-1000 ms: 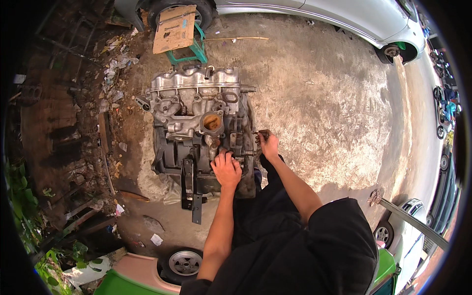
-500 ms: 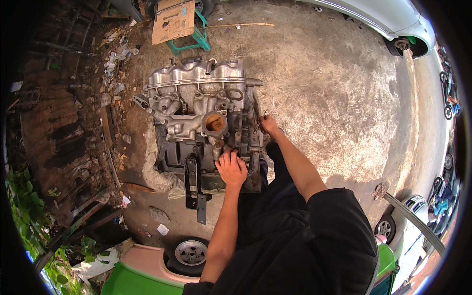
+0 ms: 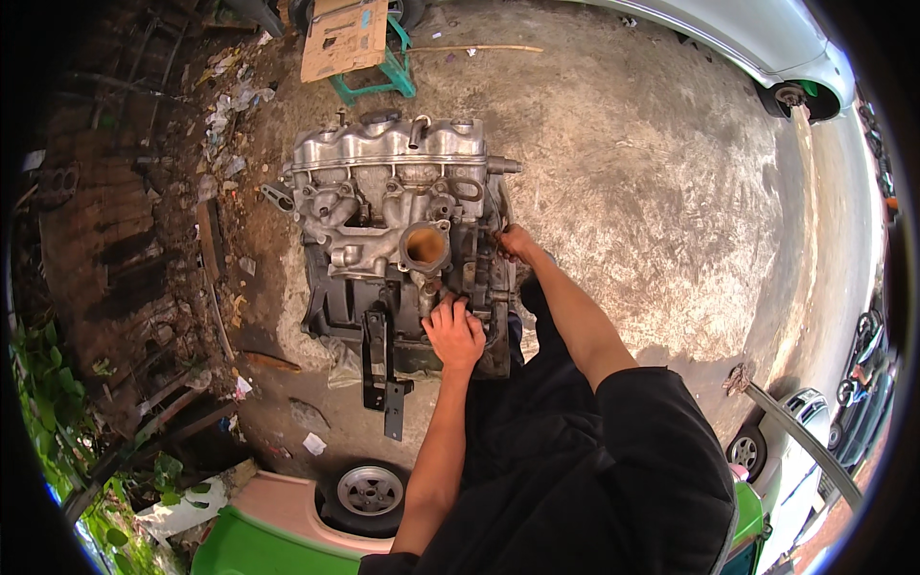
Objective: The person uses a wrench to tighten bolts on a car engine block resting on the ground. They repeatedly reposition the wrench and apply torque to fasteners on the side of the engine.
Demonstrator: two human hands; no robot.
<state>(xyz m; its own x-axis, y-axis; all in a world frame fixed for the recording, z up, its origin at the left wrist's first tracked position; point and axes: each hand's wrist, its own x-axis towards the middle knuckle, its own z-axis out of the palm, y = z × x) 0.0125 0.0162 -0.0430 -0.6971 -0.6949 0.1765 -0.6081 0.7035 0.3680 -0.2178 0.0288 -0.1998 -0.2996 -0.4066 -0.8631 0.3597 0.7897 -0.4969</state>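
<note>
A greasy car engine (image 3: 335, 264) stands on the concrete before me, with a silver ribbed cover along its far side. On top of it is a round intake opening (image 3: 425, 246) with a rusty-brown inside. My left hand (image 3: 454, 335) rests on the near part of the engine, its fingers bent over a fitting and the fingertips partly hidden among the parts. At the engine's right side, my right hand (image 3: 517, 243) is closed; a thin dark thing shows at its fingers, too small to name. A black metal bracket (image 3: 376, 364) sticks out from the engine's near side.
A green plastic stool (image 3: 388, 79) with a cardboard sheet (image 3: 343, 40) stands beyond the engine. Litter and wood scraps (image 3: 213, 240) lie along the left. A silver car (image 3: 747, 38) is at the far right; a wheel (image 3: 370, 491) of a pink-and-green vehicle is near me.
My right hand has shifted slightly left, closer against the engine's side. My left hand keeps its place on the engine. The whole view has shifted a little.
</note>
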